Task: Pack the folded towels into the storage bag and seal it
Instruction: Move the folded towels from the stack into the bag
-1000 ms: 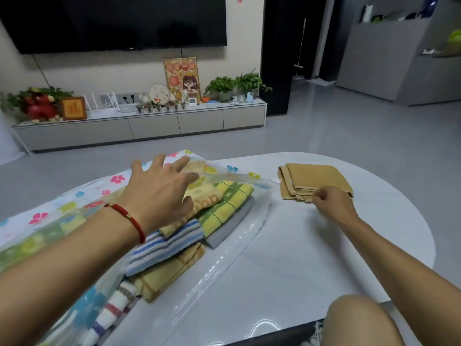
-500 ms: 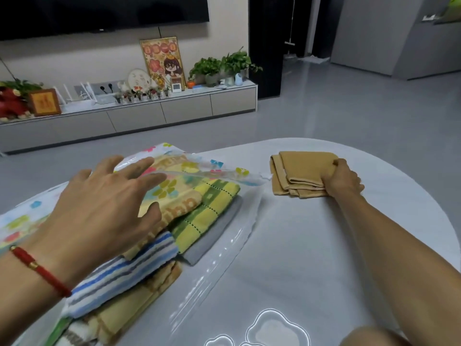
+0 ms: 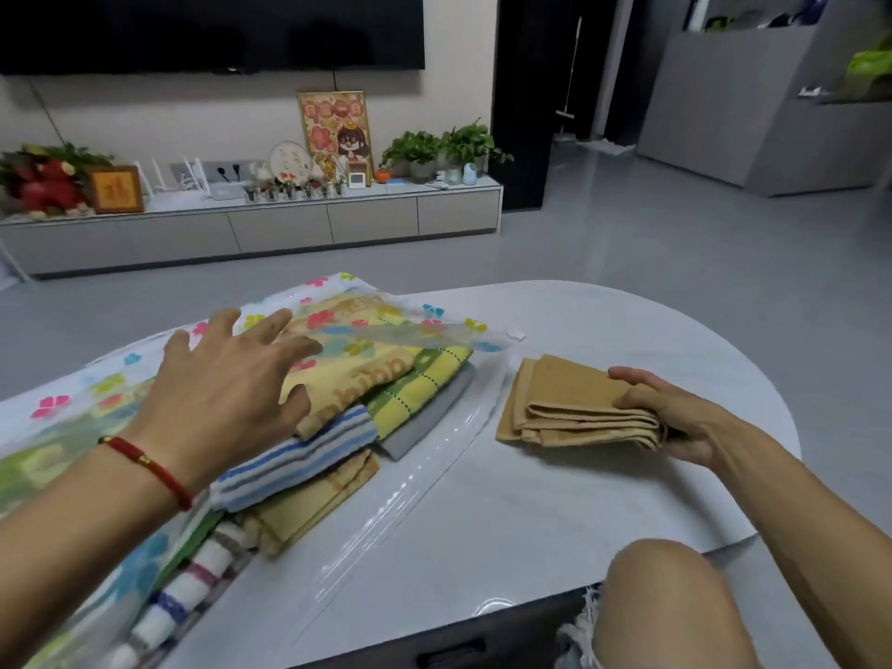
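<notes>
A clear storage bag printed with coloured flowers lies on the left of the white table. Several folded towels sit in its open mouth: a yellow one, a green-yellow checked one, a blue striped one, a grey one. My left hand, fingers spread, rests on the bag's top layer over the towels. A folded tan towel lies just right of the bag's mouth. My right hand grips its right edge, thumb on top.
The table's rounded edge curves at the right and front. My bare knee shows below the front edge. A low TV cabinet with plants and frames stands across the grey floor.
My right hand has closed on the tan towel and drawn it nearer and toward the bag's mouth. My left hand stays spread on top of the bag.
</notes>
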Tool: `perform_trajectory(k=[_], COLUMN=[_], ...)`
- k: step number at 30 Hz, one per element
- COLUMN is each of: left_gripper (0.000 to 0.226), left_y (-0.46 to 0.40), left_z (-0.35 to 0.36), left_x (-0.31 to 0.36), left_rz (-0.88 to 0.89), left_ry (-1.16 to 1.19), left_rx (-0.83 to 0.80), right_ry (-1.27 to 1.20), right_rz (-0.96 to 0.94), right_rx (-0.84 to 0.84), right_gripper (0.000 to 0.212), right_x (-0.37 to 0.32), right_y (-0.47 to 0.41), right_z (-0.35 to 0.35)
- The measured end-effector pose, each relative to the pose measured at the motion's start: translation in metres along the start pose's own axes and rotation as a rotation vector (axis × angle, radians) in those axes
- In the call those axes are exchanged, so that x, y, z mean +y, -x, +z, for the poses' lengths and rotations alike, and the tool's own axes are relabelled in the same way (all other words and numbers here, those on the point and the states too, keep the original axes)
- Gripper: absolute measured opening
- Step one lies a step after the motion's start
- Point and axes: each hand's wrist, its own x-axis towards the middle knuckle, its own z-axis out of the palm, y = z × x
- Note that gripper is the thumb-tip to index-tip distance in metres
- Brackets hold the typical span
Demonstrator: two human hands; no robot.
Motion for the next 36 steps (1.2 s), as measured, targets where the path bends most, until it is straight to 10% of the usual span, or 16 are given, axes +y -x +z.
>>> perform_trajectory(k=[17,21,25,30,36], left_gripper=[0.071,0.070,0.070,0.073,0.081], left_y=[0.055,0.053,0.060,0.057,0.056], left_z=[-0.046,-0.054,-0.047,-0.025,-0.007], left_x=[-0.055,-0.055,-0.057,-0.053,-0.045], left_rz=[-0.080,-0.068,-0.030,0.074,0.211], left_ry=[0.074,0.106,0.169,0.347,0.764], left_rx=[-0.065,-0.073,-0.031,-0.023,0.119], right_ry=[0.097,-0.109,0.524,0.650,1.114], right_rz=[-0.136,-0.181,-0.519,-0.777,-0.600], right_rx=[-0.738,-0.603,-0.332,0.088,-0.109], right_gripper=[0.059,0.054,0.051,0.081,0.125], right_x=[0.024,0.059,0.094,0.101,0.087], right_y=[0.107,0.085,0.065,0.049,-0.007], right_z=[0.225,0.335,0.377,0.334,0.306])
